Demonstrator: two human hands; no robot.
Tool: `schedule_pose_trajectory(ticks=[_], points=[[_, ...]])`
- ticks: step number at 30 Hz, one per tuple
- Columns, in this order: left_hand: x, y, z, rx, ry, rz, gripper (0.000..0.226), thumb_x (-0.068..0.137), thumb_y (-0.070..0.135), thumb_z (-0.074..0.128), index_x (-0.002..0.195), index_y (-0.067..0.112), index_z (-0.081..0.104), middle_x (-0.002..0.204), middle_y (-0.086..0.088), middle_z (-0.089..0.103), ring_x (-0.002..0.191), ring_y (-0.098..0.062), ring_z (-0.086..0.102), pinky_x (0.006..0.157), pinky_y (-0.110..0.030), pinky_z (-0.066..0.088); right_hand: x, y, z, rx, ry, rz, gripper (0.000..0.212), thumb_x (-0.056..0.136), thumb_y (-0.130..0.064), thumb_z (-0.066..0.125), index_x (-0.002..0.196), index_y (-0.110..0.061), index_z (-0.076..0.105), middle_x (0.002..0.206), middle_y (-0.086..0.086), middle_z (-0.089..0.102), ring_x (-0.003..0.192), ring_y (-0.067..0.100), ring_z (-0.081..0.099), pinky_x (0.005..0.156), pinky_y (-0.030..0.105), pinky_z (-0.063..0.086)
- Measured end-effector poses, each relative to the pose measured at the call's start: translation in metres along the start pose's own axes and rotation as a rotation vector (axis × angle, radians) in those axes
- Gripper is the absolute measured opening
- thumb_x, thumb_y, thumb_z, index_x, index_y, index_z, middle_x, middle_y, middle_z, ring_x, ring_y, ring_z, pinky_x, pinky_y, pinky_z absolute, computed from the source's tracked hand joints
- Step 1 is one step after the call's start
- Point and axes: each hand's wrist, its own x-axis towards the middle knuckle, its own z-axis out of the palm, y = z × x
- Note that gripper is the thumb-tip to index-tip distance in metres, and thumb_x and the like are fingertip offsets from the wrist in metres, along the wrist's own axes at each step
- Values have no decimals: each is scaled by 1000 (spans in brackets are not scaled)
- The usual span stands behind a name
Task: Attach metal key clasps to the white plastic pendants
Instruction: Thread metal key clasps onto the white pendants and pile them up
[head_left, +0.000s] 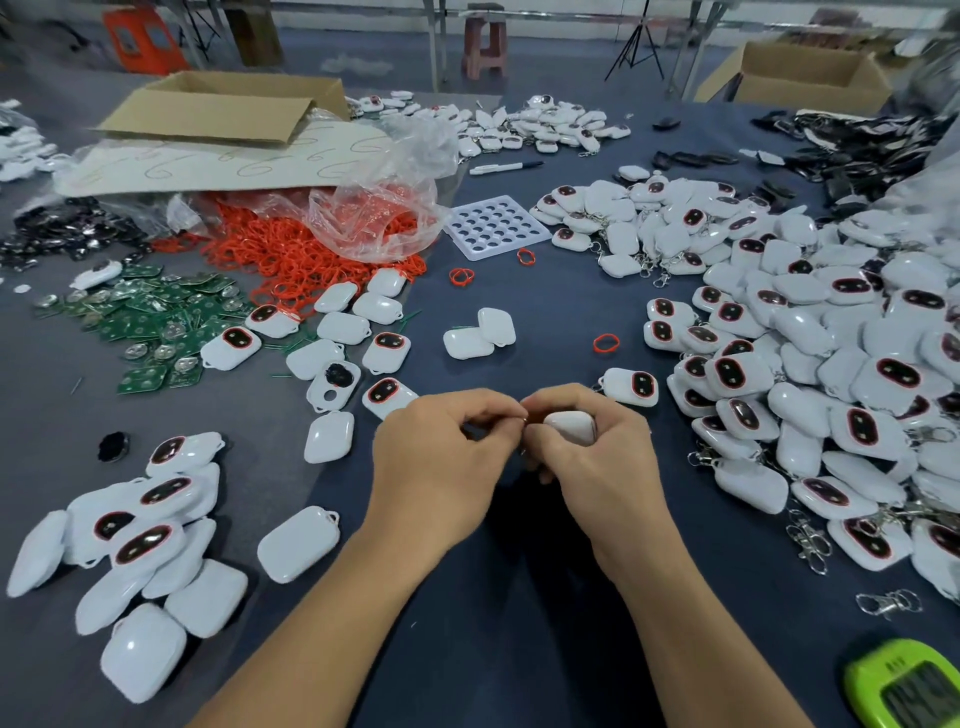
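My right hand (587, 447) grips a smooth white plastic pendant (571, 423) above the dark table (493, 649) while my left hand (447, 447) pinches what seems a small metal key clasp (525, 422) to it, a clasped heap (810, 364) finished on my right, bare pendants (156, 545) waiting on my left.

A heap of orange rubber rings (291, 249) served as the landmark on the dark tablecloth (493, 597), with a crumpled clear plastic bag (379, 218) lying over its right part and a flattened cardboard box (218, 106) behind it. Just left of the heap and nearer the camera lay green circuit boards (156, 322), and to its right sat a white tray of round cells (496, 226), with a marker pen (506, 167) beyond that tray. Far to the heap's right and nearest the camera, a lime-green timer (906, 686) rested at the cloth's edge.
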Motion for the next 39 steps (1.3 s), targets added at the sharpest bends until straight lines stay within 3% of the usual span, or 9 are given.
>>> schedule_pose_trajectory(ticks=[7,12,16,18,22,27,32,36,39], points=[[5,-7,1,-140,38,7,33,81,25,81,81,58,74,81,28,73,78,-5,69,74,-20,54,-2,-1,0,-117,85,22,17,84,-17,81,74,-30,79,63,-9,70,56,2,59,54,16,46],[3,-8,2,-110,18,35,42,86,23,79,82,64,73,83,34,72,82,8,69,76,-11,52,-5,-3,0,-165,134,-12,20,83,-17,81,74,-35,80,67,-10,73,58,0,61,55,11,46],[-3,3,1,94,38,134,33,84,42,65,102,70,60,93,50,62,93,17,64,81,-9,49,-5,-3,-1,-230,216,-11,18,80,-17,78,71,-33,78,69,-15,73,62,-1,66,57,10,47],[-4,4,2,232,65,205,29,83,44,60,104,63,64,101,46,63,97,12,63,79,-17,51,-6,-2,-1,-278,234,-27,18,79,-18,77,69,-33,77,69,-18,73,65,-1,67,59,9,47],[-1,2,0,324,99,237,16,79,43,61,86,46,75,87,28,72,88,3,64,71,-34,55,-8,1,1,-396,220,-73,18,81,-16,80,73,-32,77,73,-24,72,73,-3,69,66,8,48],[-1,3,-3,56,46,41,21,71,45,63,87,58,68,79,33,70,80,3,66,74,-25,54,-8,0,2,-336,186,-152,21,82,-11,83,76,-31,80,76,-24,74,78,-2,71,71,5,47],[6,-5,-2,-212,-52,-48,28,80,18,77,75,45,77,74,17,75,68,0,67,65,-11,50,-7,-2,-2,-240,124,-108,22,84,-12,84,77,-33,81,78,-17,77,77,3,73,66,9,51],[6,-6,0,-310,-71,-109,34,81,6,79,73,39,79,75,12,77,72,-1,70,70,-12,51,-8,-5,-3,-304,137,-118,26,84,-14,84,73,-37,79,74,-22,74,73,-1,71,63,8,49],[2,-5,4,-239,31,-88,29,81,15,80,75,43,78,76,19,75,72,2,68,68,-9,47,-10,-5,1,-352,183,-126,23,82,-17,86,71,-36,79,68,-24,72,69,-3,68,61,6,46]])
